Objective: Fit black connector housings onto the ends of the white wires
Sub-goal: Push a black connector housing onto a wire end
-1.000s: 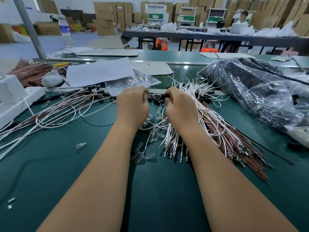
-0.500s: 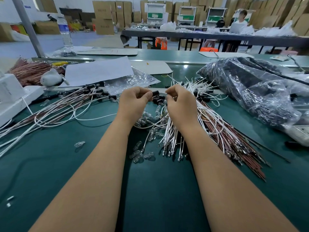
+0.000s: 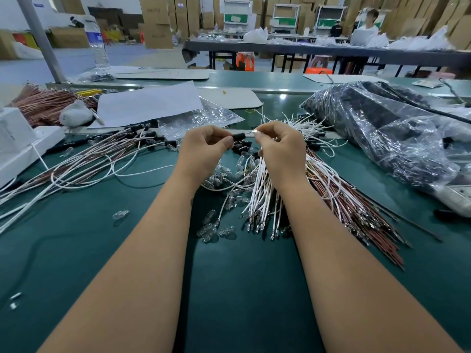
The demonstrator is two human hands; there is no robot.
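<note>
We note both hands have lifted off the pile: the left hand (image 3: 204, 146) now pinches a black connector housing (image 3: 239, 136), the right hand (image 3: 281, 146) pinches a white wire (image 3: 251, 133) end just beside it (not yet seated). Insertion appears imminent.

A smooth, matt green mat (image 3: 76, 250) covers the bench. On it lie white plastic-coated wires (image 3: 260, 197) tipped with shiny metal terminals, beside small clear glass bulbs (image 3: 214, 231). Above them is a matt black plastic housing (image 3: 239, 136). Right of the wires sits a crinkled, glossy clear plastic bag (image 3: 397, 138); left, matt white paper (image 3: 147, 104).
</note>
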